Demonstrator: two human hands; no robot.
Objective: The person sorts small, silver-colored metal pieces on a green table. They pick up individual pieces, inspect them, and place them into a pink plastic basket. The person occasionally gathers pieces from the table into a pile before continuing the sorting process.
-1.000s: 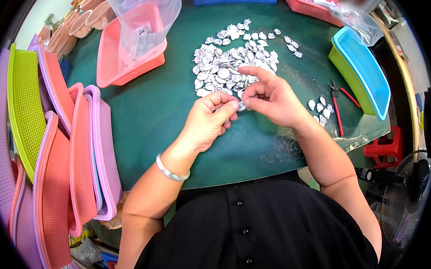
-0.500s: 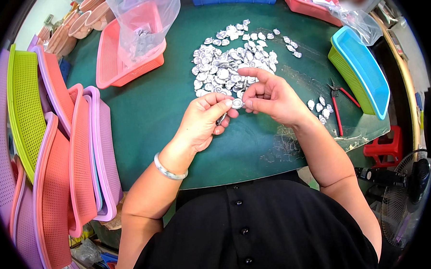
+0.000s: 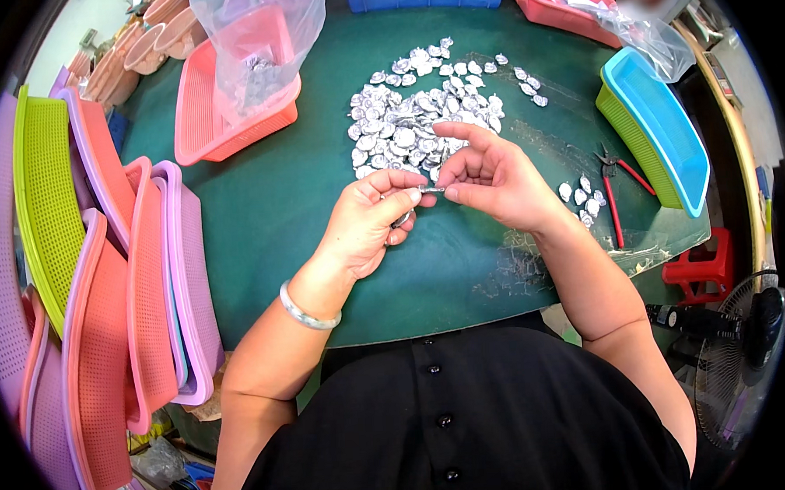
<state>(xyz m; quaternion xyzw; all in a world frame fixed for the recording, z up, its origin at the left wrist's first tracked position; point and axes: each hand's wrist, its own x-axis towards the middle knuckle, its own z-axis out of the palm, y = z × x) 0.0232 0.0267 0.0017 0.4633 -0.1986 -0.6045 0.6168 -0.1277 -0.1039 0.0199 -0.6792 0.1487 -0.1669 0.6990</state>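
Over the near middle of the table, my left hand (image 3: 363, 218) is closed, thumb and forefinger pinching a small silvery metal piece (image 3: 432, 190) turned edge-on. A second silvery piece (image 3: 400, 219) shows among that hand's curled fingers. My right hand (image 3: 493, 177) meets the other end of the pinched piece with its thumb tip and a bent finger, while another finger points out above. Just beyond both hands lies a heap of silvery rosette-shaped metal pieces (image 3: 405, 138), several scattered at its far side. A smaller group of such pieces (image 3: 583, 197) lies to the right.
Red-handled pliers (image 3: 614, 200) lie near a blue-and-green basket (image 3: 610, 104) at right. At far left stands a pink basket (image 3: 200, 139) with a plastic bag (image 3: 265, 40). Stacked baskets (image 3: 149, 282) line the left side. A red stool (image 3: 704, 266) and a fan (image 3: 730, 362) stand lower right.
The metal piece between my hands has turned from showing its round face to lying edge-on. Both hands stay in nearly the same place.
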